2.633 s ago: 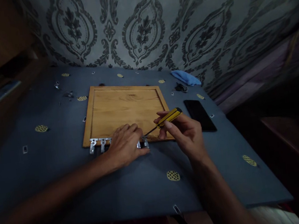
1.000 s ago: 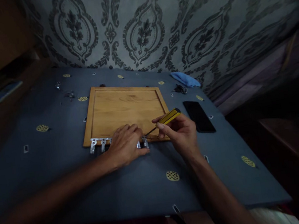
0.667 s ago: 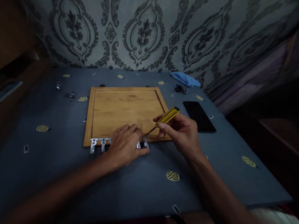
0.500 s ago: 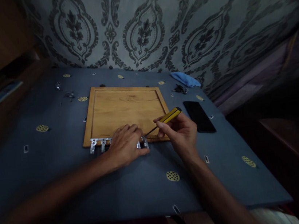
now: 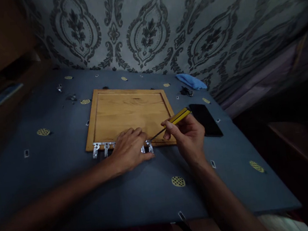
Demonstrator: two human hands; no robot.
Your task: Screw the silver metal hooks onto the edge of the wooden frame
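A framed wooden panel (image 5: 130, 109) lies flat on the blue-covered table. Along its near edge runs a metal hook rail (image 5: 106, 147) with several silver hooks. My left hand (image 5: 130, 149) is closed over the middle of the rail, pressing it to the panel, with the thumb beside the hooks at the near edge; it hides part of the rail. In my right hand (image 5: 189, 137) is a screwdriver (image 5: 178, 117) with a yellow and black handle, held at a slant. Its thin shaft points down-left, and its tip is at the rail's right end.
A black phone (image 5: 205, 120) lies right of the panel. Behind it are a small dark object (image 5: 186, 91) and a blue cloth (image 5: 192, 81). Small pieces, perhaps hardware (image 5: 71, 98), lie at the back left. A patterned wall (image 5: 145, 29) rises behind the table.
My right hand and the screwdriver handle have shifted slightly to the right, while the tip stays by the rail's right end. My left hand and the panel have kept their places.
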